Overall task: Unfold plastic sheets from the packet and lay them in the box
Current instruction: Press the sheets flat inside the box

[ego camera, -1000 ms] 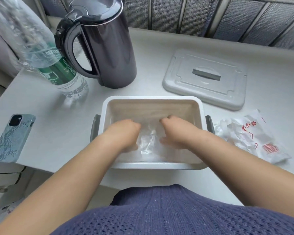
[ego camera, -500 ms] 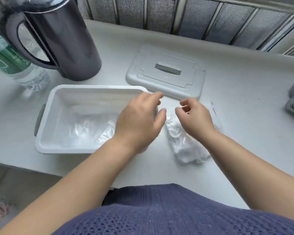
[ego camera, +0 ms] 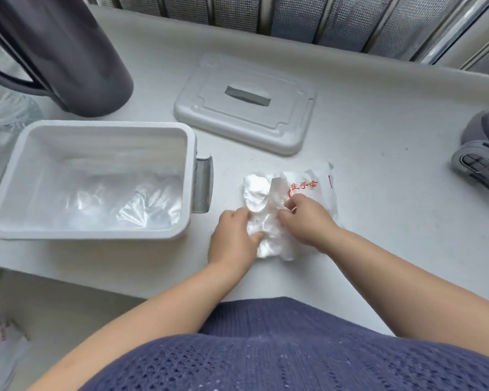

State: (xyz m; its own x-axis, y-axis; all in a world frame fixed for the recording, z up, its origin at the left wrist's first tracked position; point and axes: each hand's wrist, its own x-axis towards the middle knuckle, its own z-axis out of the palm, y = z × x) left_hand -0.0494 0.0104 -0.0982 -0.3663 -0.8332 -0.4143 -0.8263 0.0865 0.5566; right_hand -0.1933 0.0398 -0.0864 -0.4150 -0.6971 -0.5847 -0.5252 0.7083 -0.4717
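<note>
Smooth white table under the left grip and right grip, grey mesh panels in pale metal frames along its far edge beyond both, soft even daylight, blurred pale surface lower down, below and left of the left grip

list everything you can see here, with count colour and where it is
table: one, white, under everything
jug: one, dark grey, far left corner
bottle: one, clear, left edge beside the jug, mostly cut off
box: one, white with grey side handle, left on the table, open
laid sheets: count unclear, clear plastic, on the box floor
lid: one, light grey with darker handle, flat behind the packet
packet: one, white with red print, right of the box
folded sheets: a crumpled wad, whitish, sticking out of the packet
shoe: one, grey and purple, right edge
knit top: one, dark blue, bottom of view
left hand: grips the folded sheets
right hand: pinches them on the packet
</note>
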